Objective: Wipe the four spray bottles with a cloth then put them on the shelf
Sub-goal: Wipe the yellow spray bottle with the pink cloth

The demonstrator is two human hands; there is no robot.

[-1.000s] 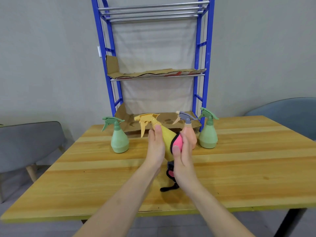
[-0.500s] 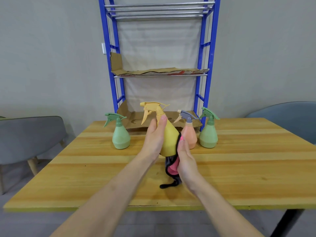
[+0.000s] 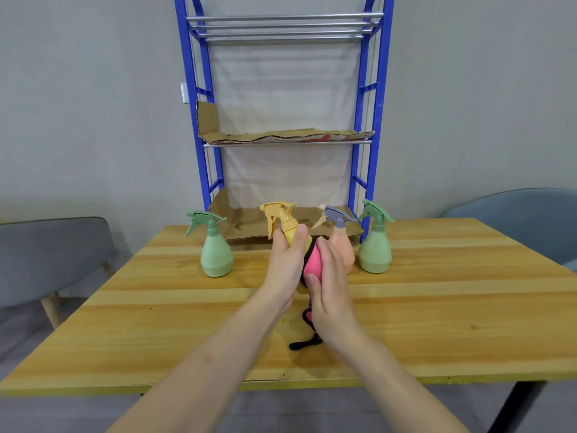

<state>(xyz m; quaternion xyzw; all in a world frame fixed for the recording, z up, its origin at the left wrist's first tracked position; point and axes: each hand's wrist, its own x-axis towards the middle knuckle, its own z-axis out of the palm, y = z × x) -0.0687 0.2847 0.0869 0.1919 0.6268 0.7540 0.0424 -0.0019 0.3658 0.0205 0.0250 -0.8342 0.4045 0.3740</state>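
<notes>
Higher now, the pink black-edged cloth point(image 3: 313, 264), held in the right grip point(image 3: 331, 289), lies at 3 o'clock of the left grip point(image 3: 285, 267), which curls round the yellow plastic spray bottle point(image 3: 288, 228).

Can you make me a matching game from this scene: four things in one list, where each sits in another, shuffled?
Things:
1 yellow bottle
2 pink cloth
3 peach bottle
4 upper cardboard sheet

Places:
A standing free on the table
B on the middle shelf of the blue rack
C gripped by the left hand
D held against the yellow bottle by the right hand

Pairs: 1-C; 2-D; 3-A; 4-B.
</notes>
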